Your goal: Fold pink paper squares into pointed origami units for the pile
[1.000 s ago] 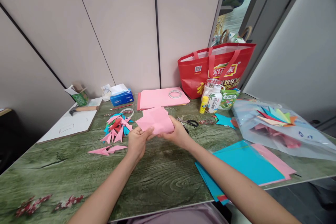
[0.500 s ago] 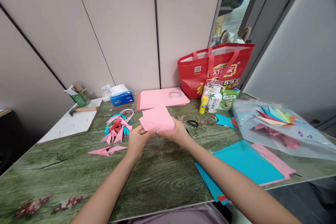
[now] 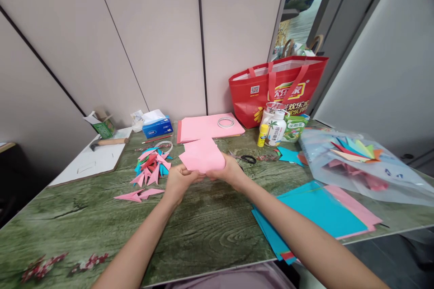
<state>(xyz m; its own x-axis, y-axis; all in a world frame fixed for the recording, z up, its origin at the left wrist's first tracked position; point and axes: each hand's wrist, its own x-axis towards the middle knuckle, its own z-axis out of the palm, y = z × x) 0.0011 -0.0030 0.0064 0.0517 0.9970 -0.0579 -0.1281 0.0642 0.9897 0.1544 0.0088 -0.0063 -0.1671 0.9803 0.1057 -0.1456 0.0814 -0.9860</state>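
Both hands are almost where they were a second ago, but the left thumb has slid down off the face of the pink paper (image 3: 202,156) to its near edge. I see that paper held up above the middle of the table (image 3: 210,235), nearer than the pink stack (image 3: 191,128) at the far wall. Left hand (image 3: 179,183) fingers are closed in a pinch on the near edge; right hand (image 3: 230,171) fingers are closed around the right side, thumb low on the face, the rest mostly hidden behind. Judging progress from my end, a fair amount looks finished: a heap of folded pieces (image 3: 151,165) in pink, blue, red and green lies to the left, with loose pink pieces (image 3: 135,196) just nearer than it. More coloured shapes show at the clear bag (image 3: 369,194) on the right, though I can't tell whether all are inside. What I'm watching in the hands seems an early stage, since it is broad and has none of the heap's sharp points. Flat sheets remain unshaped: the pink stack, and blue sheets (image 3: 322,212) at the near right.
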